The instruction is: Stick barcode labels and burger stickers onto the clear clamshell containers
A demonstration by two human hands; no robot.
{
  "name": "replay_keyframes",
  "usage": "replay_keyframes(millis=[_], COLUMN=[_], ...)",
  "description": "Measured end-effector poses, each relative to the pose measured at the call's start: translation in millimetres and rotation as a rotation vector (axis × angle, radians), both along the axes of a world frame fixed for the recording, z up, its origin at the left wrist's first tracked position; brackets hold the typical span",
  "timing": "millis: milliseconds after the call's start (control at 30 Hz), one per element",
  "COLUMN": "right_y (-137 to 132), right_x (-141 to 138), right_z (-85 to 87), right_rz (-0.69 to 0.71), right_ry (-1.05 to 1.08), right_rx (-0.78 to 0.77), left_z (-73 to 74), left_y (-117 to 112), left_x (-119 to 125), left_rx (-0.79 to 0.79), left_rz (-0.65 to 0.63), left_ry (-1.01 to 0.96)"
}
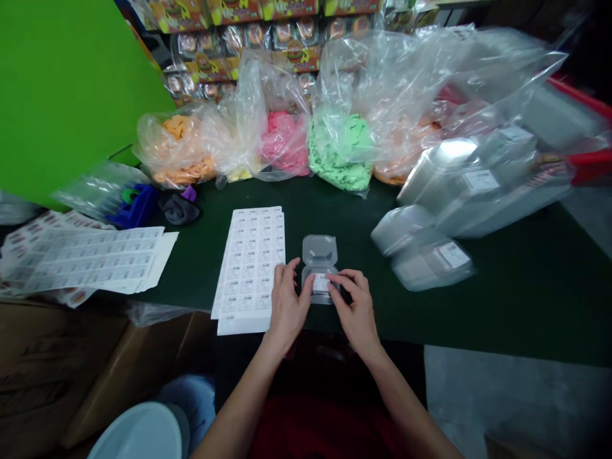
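A small clear plastic clamshell box (319, 250) lies open on the dark green table (502, 299) near its front edge. A white label (320, 282) sits on the box's near half. My left hand (287, 303) grips the box's left side, fingers curled round it. My right hand (352, 299) pinches the label's right edge and presses it on the box. A sheet of white barcode labels (248, 264) lies just left of my left hand.
Clear bags of orange (179, 150), pink (284, 140) and green (342, 150) material line the back of the table. Bagged stacks of clear boxes (430, 255) lie at the right. More label sheets (90, 255) lie at the left. A cardboard box (43, 370) stands below.
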State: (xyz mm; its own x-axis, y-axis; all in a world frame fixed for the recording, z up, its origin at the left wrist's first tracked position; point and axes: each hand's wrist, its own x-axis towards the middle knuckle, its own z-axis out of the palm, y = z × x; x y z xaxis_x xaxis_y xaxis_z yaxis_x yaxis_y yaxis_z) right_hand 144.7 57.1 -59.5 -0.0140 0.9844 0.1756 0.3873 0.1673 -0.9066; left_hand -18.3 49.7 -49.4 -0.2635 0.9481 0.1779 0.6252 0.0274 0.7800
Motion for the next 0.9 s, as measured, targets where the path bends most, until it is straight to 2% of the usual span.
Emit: replay_keyframes(millis=[67, 167, 333, 433, 633, 767, 900], right_y=[-2.1, -8.2, -17.7, -16.1, -11.6, -14.7, -1.1], right_x=[-1.2, -2.4, -2.4, 0.8, 14.0, 36.7, 91.3], right_z=[2.3, 6.4, 9.4, 8.7, 9.4, 30.3, 64.6], right_rz=[-0.030, 0.009, 0.008, -0.018, -0.017, -0.026, -0.087], right_ry=[0.029, 0.015, -0.076, -0.046, 0.071, 0.027, -0.230], right_rx=[-0.067, -0.149, -0.182, -0.170, -0.149, -0.047, 0.173], left_z=[-0.6, 0.4, 5.1, 5.6, -10.0, -18.1, -17.1], left_y=[-6.0, -18.3, -37.6, -41.0, -34.1, -29.6, -26.3], left_x=[-1.0, 3.9, 20.1, 23.3, 18.7, 18.6, 19.7], left_rx=[-0.027, -0.044, -0.027, -0.010, -0.013, 0.005, 0.016], left_rz=[-0.025, -0.057, -0.149, -0.180, -0.237, -0.215, -0.215], left_ry=[0.052, 0.024, -0.054, -0.071, 0.189, 0.297, 0.301])
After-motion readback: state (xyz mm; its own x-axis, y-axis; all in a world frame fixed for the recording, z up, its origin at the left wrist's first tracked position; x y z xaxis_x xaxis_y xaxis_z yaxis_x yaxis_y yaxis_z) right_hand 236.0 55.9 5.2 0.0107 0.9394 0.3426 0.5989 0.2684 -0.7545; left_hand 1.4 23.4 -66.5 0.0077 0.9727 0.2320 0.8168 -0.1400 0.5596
